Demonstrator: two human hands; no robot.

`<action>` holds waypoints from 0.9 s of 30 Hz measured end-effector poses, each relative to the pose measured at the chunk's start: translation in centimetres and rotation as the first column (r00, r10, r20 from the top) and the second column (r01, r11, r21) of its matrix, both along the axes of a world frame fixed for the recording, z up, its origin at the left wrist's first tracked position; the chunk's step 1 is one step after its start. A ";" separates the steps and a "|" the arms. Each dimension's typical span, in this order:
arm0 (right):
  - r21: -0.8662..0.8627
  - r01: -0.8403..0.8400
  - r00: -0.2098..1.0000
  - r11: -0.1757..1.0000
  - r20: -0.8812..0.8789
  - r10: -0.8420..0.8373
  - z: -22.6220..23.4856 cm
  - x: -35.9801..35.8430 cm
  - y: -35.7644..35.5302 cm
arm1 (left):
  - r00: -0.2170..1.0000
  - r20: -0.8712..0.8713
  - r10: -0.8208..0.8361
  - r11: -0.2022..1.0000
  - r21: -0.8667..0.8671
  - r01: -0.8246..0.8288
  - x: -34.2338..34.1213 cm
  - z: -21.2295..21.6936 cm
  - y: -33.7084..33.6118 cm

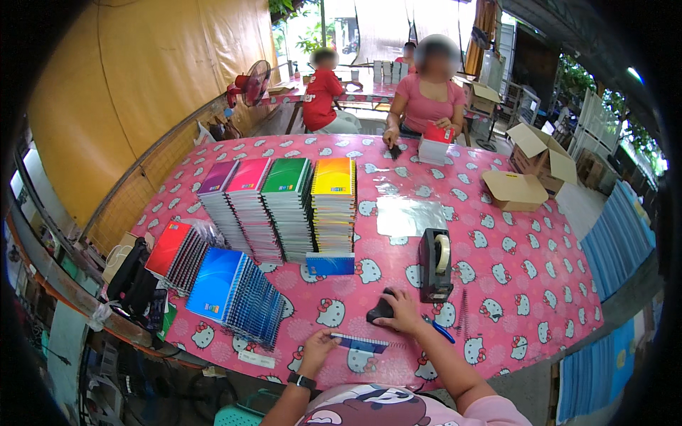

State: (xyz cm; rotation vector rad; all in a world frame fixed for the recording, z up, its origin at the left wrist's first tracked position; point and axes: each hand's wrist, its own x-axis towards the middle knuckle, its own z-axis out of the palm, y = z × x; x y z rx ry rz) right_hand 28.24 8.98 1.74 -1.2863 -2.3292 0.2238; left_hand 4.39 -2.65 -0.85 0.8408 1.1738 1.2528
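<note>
My left hand [317,346] rests at the near table edge, its fingertips on the left end of a small blue spiral notebook [362,344] lying flat. My right hand [403,311] lies over a small black object [380,311] just beyond that notebook. A blue-handled tool [442,329] lies right of my right hand. A black tape dispenser [435,265] with a roll of clear tape stands just past my right hand. I wear a black watch on the left wrist.
Tall stacks of spiral notebooks with purple, pink, green and yellow covers [284,206] fill the pink patterned table [511,270], with fanned red [174,252] and blue [234,287] piles at the left. A person in pink [428,99] handles notebooks across the table. Cardboard boxes [529,167] stand at the right.
</note>
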 end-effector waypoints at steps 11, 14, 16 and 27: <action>-0.222 -0.337 0.931 0.915 0.066 0.359 3.1 -5.8 -6.6 | 0.999 0.008 -0.034 0.995 0.098 0.033 0.2 -1.0 -0.5; -0.348 -0.255 0.874 0.902 0.316 0.368 4.9 -6.4 -7.8 | 0.983 -0.183 0.022 0.985 0.174 0.010 0.3 0.0 -0.9; -0.457 -0.177 0.881 0.872 0.321 0.347 5.2 -6.9 -8.5 | 0.932 -0.356 0.065 0.970 0.240 0.025 0.2 0.6 -0.8; -0.362 -0.132 0.807 0.923 0.502 0.312 4.9 -8.7 -7.7 | 0.924 -0.381 -0.030 0.988 0.132 0.086 0.3 2.3 -1.1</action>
